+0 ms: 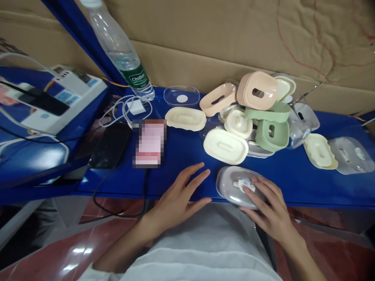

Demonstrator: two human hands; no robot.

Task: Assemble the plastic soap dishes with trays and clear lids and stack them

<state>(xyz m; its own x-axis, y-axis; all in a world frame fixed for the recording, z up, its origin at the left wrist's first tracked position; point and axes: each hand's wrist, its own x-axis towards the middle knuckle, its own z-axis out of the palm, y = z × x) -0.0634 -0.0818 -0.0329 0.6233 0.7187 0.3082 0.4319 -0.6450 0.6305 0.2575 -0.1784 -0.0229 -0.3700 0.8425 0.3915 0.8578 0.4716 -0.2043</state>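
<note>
A grey oval plastic box (227, 190) with a clear lid lies at the front edge of the blue table. A round white sticker (245, 185) is on its lid. My right hand (271, 207) grips the box's right side, its fingers across the lid by the sticker and its thumb at the near edge. To the left of the box, my left hand (181, 195) is open with fingers spread, apart from the box and holding nothing. Just behind the box lies a cream oval tray (225, 146).
Behind are piled peach boxes (258, 90), green boxes (274, 134) and clear lids (181, 96). At right lie a cream piece (320, 151) and a clear-lidded box (353, 156). Leftward are a lit phone (149, 142), a dark phone (110, 145), cables, a water bottle (123, 54) and a power strip (66, 95).
</note>
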